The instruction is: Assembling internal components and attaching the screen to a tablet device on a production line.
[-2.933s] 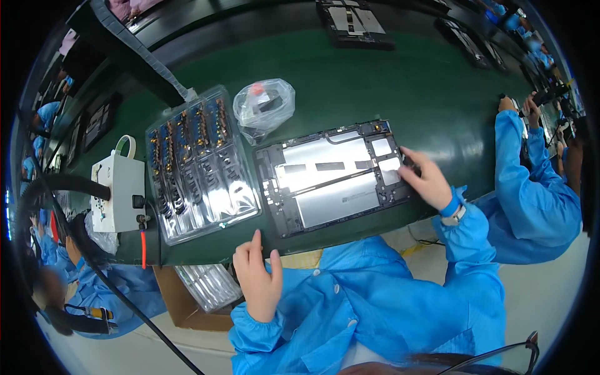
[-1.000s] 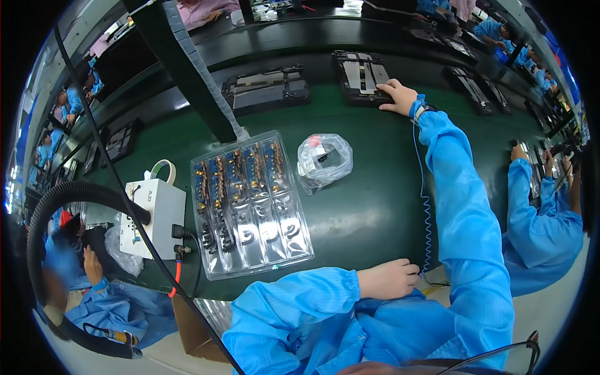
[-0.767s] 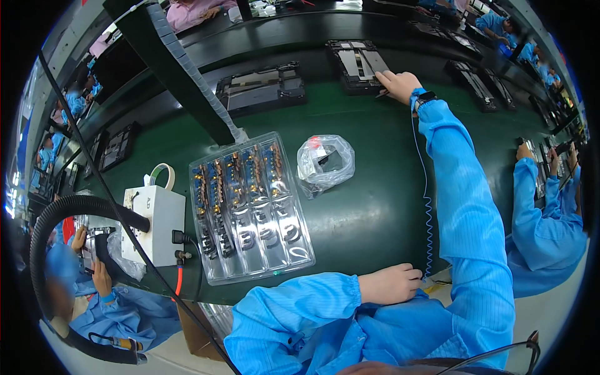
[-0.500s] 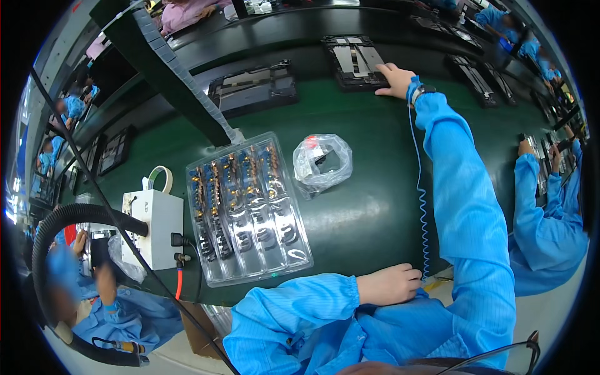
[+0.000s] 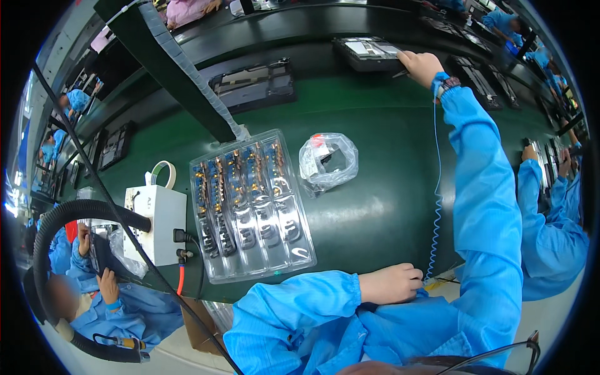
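At the far side of the green bench, my right hand (image 5: pixel 423 67) grips the near right corner of an opened tablet (image 5: pixel 369 55), thumb and fingers closed on it. Its black frame is tilted, and pale plates show inside. My left hand (image 5: pixel 392 284) rests at the bench's near edge with its fingers curled; whatever may be under them is hidden. Left of centre lies a clear plastic tray (image 5: pixel 294 253) of small circuit parts in rows. Beside it sits a clear plastic bag in a ring shape (image 5: pixel 340 165). A coiled blue cord (image 5: pixel 436 228) runs from my right wrist.
Another opened tablet (image 5: pixel 256 84) lies at the back left, more (image 5: pixel 478 78) at the back right. A green post (image 5: pixel 175 78) rises behind the tray. A white box (image 5: pixel 159 219) with a black hose (image 5: pixel 69 215) stands left. Co-workers sit on both sides.
My right hand has tightened on the tablet's corner and raised its near side, so it now tilts and sits slightly farther right. My left hand stays where it was.
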### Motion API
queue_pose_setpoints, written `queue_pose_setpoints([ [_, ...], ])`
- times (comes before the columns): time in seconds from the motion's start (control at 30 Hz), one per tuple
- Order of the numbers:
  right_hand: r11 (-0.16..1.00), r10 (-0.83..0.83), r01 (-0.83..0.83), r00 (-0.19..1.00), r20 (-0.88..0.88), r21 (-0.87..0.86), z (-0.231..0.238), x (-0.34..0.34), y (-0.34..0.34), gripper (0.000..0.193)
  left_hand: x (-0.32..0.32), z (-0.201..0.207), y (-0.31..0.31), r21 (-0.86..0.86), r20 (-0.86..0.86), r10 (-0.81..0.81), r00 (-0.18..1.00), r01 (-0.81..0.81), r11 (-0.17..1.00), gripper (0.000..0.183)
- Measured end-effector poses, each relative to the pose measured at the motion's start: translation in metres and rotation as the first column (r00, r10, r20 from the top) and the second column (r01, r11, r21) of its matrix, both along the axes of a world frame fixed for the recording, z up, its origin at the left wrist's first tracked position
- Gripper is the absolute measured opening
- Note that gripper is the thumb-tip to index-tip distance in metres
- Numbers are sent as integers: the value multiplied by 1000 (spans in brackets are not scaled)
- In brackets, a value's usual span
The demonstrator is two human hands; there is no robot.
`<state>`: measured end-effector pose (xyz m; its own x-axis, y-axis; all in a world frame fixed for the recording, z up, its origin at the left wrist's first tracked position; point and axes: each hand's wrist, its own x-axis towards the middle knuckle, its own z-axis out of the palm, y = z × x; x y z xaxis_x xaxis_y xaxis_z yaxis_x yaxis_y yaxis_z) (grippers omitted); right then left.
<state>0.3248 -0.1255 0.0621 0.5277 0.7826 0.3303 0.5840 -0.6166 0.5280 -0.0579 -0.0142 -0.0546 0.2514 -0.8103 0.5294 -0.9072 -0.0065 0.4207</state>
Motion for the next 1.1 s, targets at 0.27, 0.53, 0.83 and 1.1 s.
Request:
queue_pose_setpoints([
  [0.27,997,75,-75,997,-31,25,-3,-175,-89,55,0,19,-2,-220,159,-62,985,97,971,23],
  [0.53,985,161,-152,978,-131,77,-31,-325,-91,43,-49,61,10,-598,-152,351,924,-368,712,41],
  [0.83,862,354,-135,851,-388,489,-38,-286,-105,27,-86,46,15,-195,-551,720,421,-904,380,29],
  [1.1,676,238,352,727,-644,647,-75,-205,-142,36,-81,27,-17,207,-290,920,263,-922,328,56],
])
